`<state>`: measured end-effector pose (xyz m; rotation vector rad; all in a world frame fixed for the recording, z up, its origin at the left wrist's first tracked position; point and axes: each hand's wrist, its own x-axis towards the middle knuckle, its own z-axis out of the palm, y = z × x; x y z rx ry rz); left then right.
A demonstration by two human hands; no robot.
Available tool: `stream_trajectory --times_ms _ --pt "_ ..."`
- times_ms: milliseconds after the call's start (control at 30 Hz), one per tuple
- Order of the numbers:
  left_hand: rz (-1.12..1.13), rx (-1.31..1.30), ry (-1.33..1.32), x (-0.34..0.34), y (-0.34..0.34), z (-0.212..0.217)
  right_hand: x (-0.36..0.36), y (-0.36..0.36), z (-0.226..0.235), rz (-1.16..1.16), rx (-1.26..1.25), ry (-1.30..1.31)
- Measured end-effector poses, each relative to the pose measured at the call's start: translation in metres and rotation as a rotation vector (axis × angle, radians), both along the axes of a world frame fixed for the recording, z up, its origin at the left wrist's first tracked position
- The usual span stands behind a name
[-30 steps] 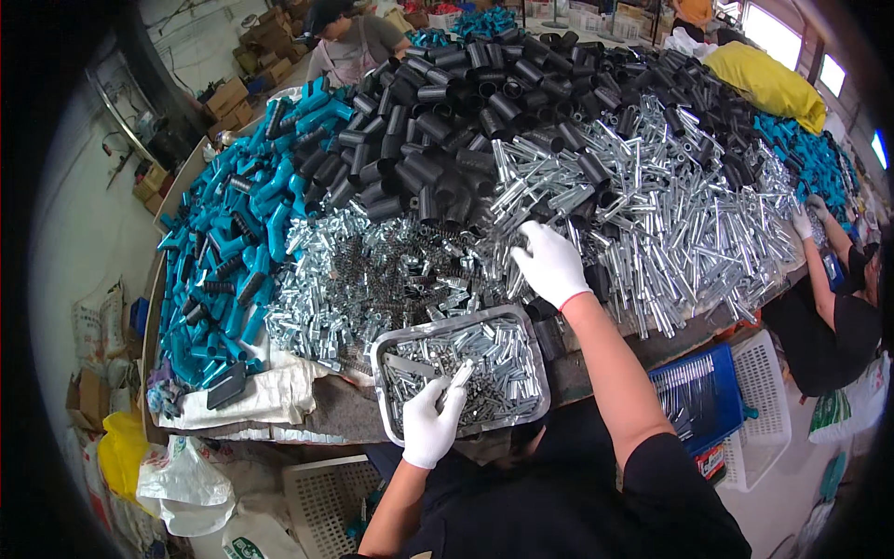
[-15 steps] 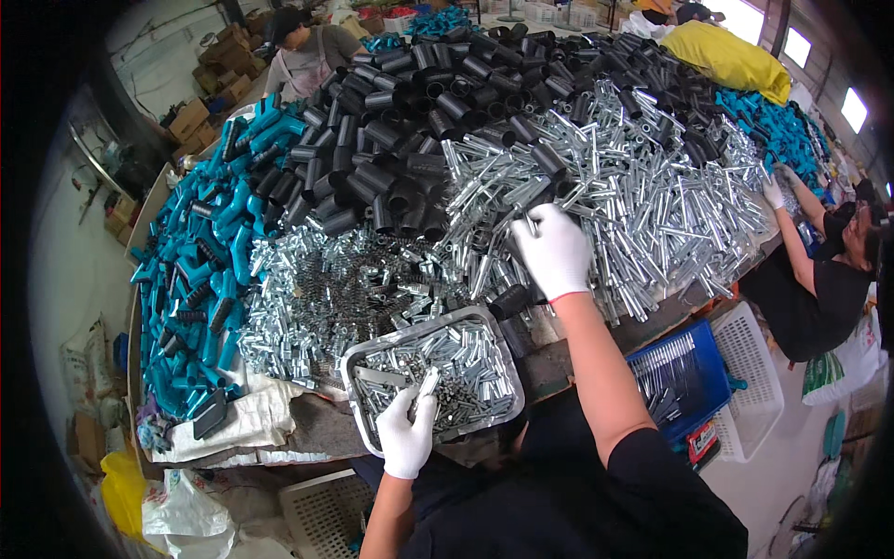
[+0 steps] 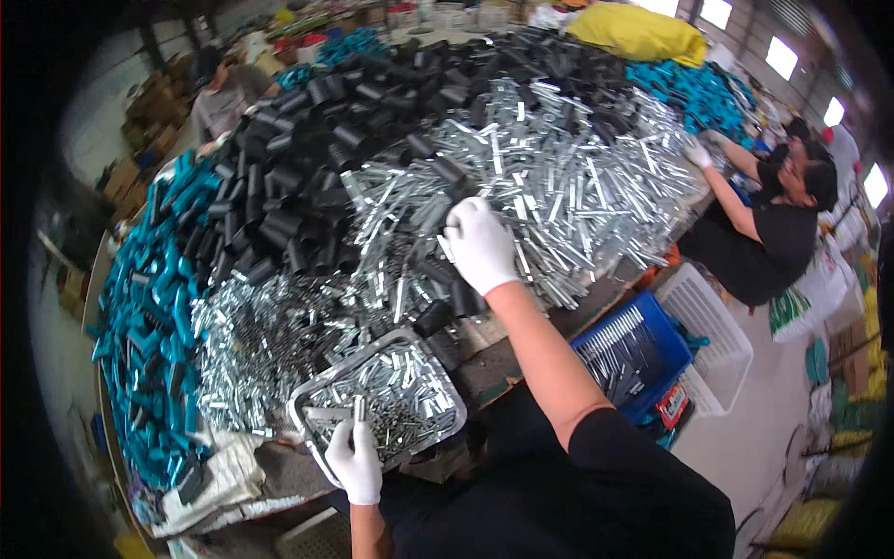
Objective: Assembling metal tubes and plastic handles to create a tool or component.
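Her gloved left hand pinches a small metal pin upright over the grey tray of silver parts. The right hand curls down into the heap of shiny metal pieces; whether it holds anything I cannot tell. A blue crate sits beside a white basket below the table edge.

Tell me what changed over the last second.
The right hand stayed reaching into the pile of silver metal pieces, shifting only slightly. The left hand now pinches a small metal piece upright over the tray. Tray and piles unchanged.
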<state>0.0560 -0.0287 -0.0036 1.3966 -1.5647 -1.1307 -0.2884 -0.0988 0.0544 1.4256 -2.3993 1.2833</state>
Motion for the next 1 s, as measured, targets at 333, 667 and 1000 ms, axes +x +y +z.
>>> stream_trajectory --times_ms 333,667,1000 --pt "-0.02 0.003 0.015 -0.016 0.004 0.01 -0.011 0.004 -0.013 -0.027 0.126 0.215" --pt "-0.044 -0.055 0.0 -0.014 0.001 -0.001 -0.014 -0.007 -0.023 -0.104 0.074 0.244" --pt "-0.01 -0.096 -0.025 -0.011 0.003 0.008 0.031 -0.028 0.031 0.3 -0.404 -0.237"
